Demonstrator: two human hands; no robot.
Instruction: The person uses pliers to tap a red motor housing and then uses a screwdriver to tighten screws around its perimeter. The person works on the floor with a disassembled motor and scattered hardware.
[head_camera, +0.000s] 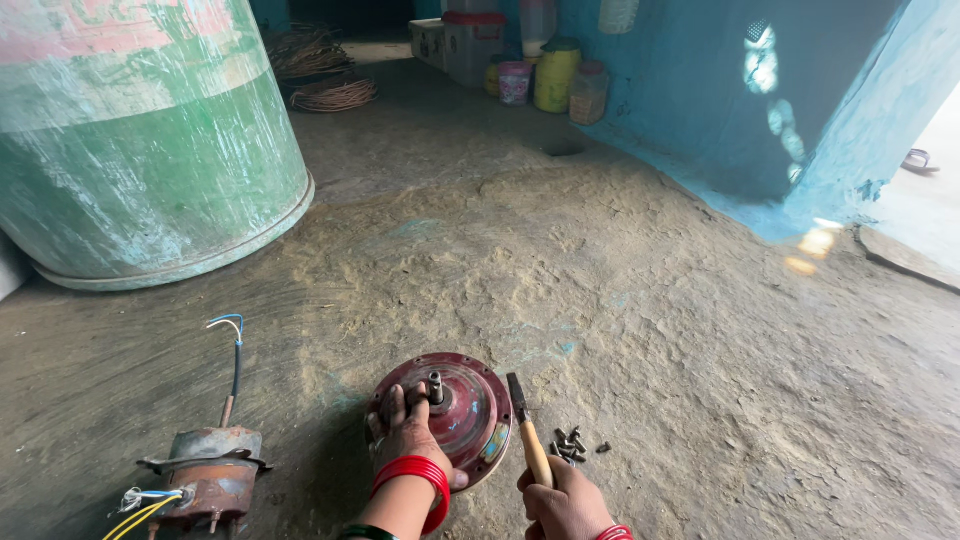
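A round dark-red metal motor cover (470, 405) with a short shaft (436, 387) in its middle lies on the dirt floor. My left hand (403, 435), with red bangles on the wrist, rests flat on the cover's left side. My right hand (565, 500) grips the wooden handle of a small hammer (524, 420), whose dark metal head points up beside the cover's right edge. Several small dark screws (572, 445) lie on the floor just right of the hammer.
A rusty motor core (208, 478) with blue, yellow and white wires sits at the lower left. A large green-and-white drum (150, 140) stands at the upper left. Jars and containers (545, 75) line the blue wall (700, 90) at the back.
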